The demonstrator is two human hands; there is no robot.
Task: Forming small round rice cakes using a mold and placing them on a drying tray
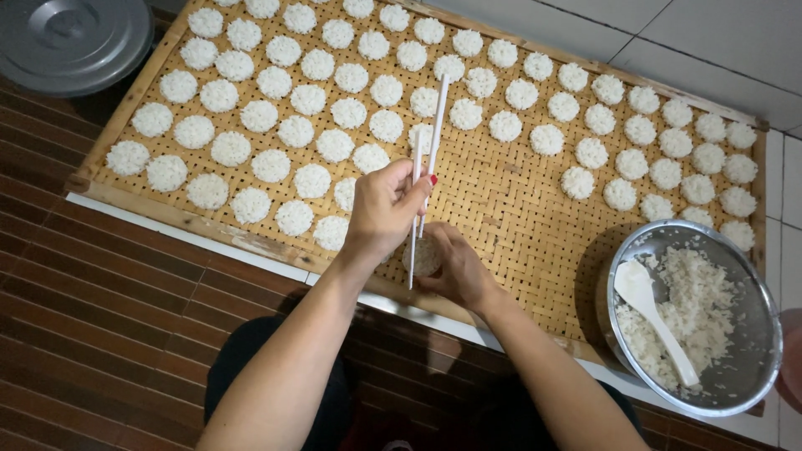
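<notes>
The floor is partly dark brown wooden slats (109, 334) and partly pale tiles (710, 50), and a large woven bamboo tray (518, 217) with a wooden frame lies across both. Many small round white rice cakes (276, 100) sit on the tray in neat rows; they fill the left part and the far and right edges, while the middle near part of the weave is bare. A grey metal lid (71, 38) lies at the top left corner, just beside the tray.

The left hand (384, 209) is closed around a pair of white chopsticks (428, 167), which stand almost upright in the view, with the far ends reaching up among the rice cakes. The right hand (455, 267) is below it, fingers curled around a small round mould with rice (422, 255) at the near edge of the tray. The lower ends of the chopsticks come down beside this mould, and the two hands are close together, nearly touching.

At the right, a metal bowl (752, 367) with loose cooked rice (693, 292) rests on the tray corner, and a white plastic rice spoon (652, 313) lies inside it
</notes>
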